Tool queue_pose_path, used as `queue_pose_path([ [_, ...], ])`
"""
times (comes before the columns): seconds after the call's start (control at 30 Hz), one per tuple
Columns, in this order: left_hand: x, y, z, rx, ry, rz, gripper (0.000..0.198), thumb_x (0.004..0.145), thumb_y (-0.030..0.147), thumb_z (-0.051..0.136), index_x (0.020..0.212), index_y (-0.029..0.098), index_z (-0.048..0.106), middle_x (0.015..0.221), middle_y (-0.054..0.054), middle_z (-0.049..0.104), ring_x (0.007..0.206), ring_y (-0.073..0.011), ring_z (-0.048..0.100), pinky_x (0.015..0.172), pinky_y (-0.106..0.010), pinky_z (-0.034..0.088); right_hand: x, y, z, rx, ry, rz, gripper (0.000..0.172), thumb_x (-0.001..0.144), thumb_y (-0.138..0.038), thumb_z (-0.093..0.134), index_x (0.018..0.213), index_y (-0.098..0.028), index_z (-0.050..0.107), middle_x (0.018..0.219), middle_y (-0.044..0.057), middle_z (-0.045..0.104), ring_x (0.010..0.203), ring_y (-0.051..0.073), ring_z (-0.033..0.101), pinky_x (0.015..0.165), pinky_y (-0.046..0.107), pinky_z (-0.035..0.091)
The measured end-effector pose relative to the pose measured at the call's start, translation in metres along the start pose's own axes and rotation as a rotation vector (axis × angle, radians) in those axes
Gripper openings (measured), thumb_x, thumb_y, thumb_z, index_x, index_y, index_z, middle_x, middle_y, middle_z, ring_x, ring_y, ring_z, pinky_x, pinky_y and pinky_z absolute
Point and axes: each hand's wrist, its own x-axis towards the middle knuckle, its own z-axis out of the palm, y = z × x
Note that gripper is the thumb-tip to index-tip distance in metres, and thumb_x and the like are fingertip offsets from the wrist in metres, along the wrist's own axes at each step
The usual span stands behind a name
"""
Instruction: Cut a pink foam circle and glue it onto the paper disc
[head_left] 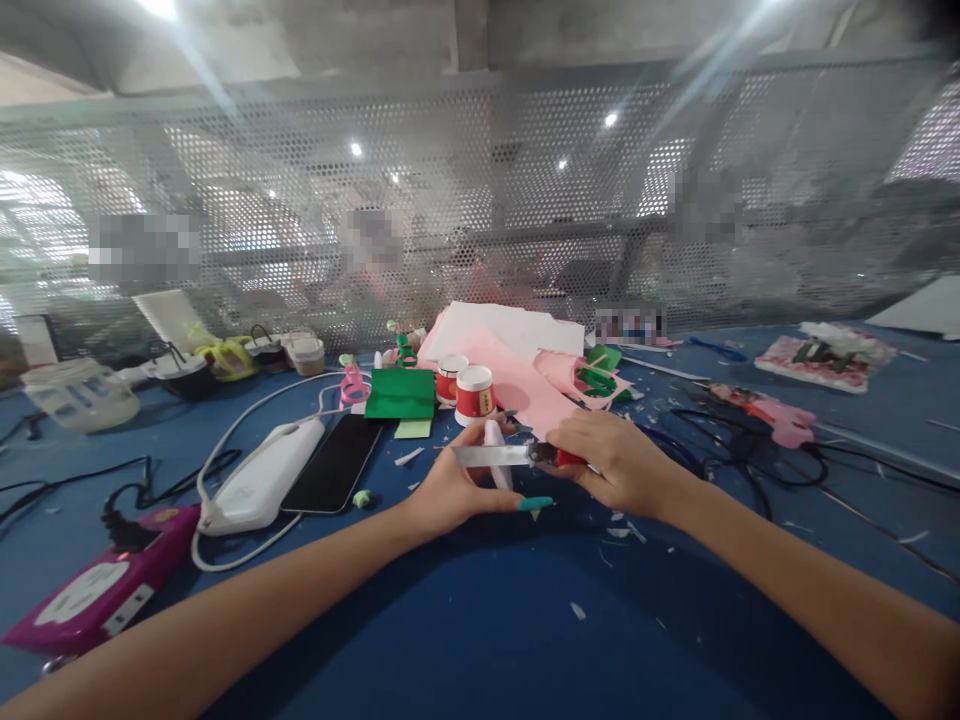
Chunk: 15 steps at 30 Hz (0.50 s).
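Observation:
My left hand (450,492), with long teal nails, pinches a pale pinkish-white piece (498,474) between thumb and fingers; its exact kind is unclear. In my right hand (619,462) is a utility knife (491,457) with a red handle, its blade pointing left. The blade lies across the pale piece in this view, but I cannot tell whether it is cutting into it. Just beyond my hands, two red-and-white paper cups (475,395) stand upside down beside pink paper sheets (525,385). Green paper (400,394) lies left of the cups.
To the left are a black phone (334,464), a white power bank (262,478) with a cable and a purple power strip (112,585). A pink glue gun (780,415) and tangled cords lie right. Paper scraps dot the blue table (525,640); perforated metal mesh (480,190) rises behind.

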Motion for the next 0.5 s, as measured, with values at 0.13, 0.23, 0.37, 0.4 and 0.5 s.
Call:
queue_pose_path([
  [0.13, 0.0019, -0.0023, -0.0027, 0.163, 0.041, 0.085, 0.094, 0.052, 0.019, 0.083, 0.134, 0.025, 0.038, 0.121, -0.010, 0.055, 0.114, -0.0297, 0.050, 0.101, -0.048, 0.037, 0.0008, -0.0011, -0.0022, -0.059, -0.007, -0.004, 0.020, 0.091, -0.033, 0.042, 0.091, -0.018, 0.056, 0.076, 0.006, 0.059, 0.072, 0.020, 0.046, 0.065, 0.032, 0.033],
  [0.23, 0.0022, -0.0029, -0.0038, 0.141, 0.021, 0.089, 0.098, 0.053, 0.016, 0.083, 0.137, 0.026, 0.034, 0.110, -0.008, 0.059, 0.111, -0.0280, 0.052, 0.100, -0.047, 0.038, 0.0012, -0.0017, -0.0031, -0.078, -0.012, -0.011, 0.020, 0.091, -0.032, 0.042, 0.089, -0.018, 0.055, 0.074, 0.005, 0.058, 0.072, 0.020, 0.045, 0.065, 0.033, 0.033],
  [0.37, 0.0012, -0.0021, -0.0023, 0.013, -0.001, 0.027, 0.099, 0.054, 0.012, 0.081, 0.138, 0.033, 0.031, 0.122, -0.008, 0.052, 0.104, -0.0270, 0.057, 0.087, -0.043, 0.048, 0.0010, -0.0014, -0.0027, -0.090, -0.002, -0.015, 0.017, 0.090, -0.031, 0.044, 0.089, -0.018, 0.056, 0.074, 0.005, 0.058, 0.072, 0.020, 0.045, 0.064, 0.032, 0.032],
  [0.4, 0.0010, -0.0019, -0.0017, -0.002, 0.004, 0.012, 0.099, 0.054, 0.012, 0.081, 0.137, 0.034, 0.032, 0.124, -0.007, 0.050, 0.101, -0.0265, 0.059, 0.084, -0.041, 0.049, 0.0009, -0.0012, -0.0023, -0.102, 0.003, -0.014, 0.016, 0.090, -0.030, 0.045, 0.089, -0.018, 0.056, 0.074, 0.005, 0.058, 0.072, 0.020, 0.045, 0.064, 0.032, 0.032],
  [0.5, 0.0014, -0.0021, -0.0004, -0.010, 0.010, -0.012, 0.100, 0.053, 0.012, 0.081, 0.138, 0.032, 0.032, 0.119, -0.007, 0.053, 0.099, -0.0270, 0.059, 0.082, -0.041, 0.051, 0.0003, -0.0011, -0.0011, -0.144, 0.010, -0.006, 0.016, 0.089, -0.029, 0.046, 0.090, -0.018, 0.057, 0.076, 0.006, 0.058, 0.073, 0.020, 0.045, 0.065, 0.033, 0.032],
])
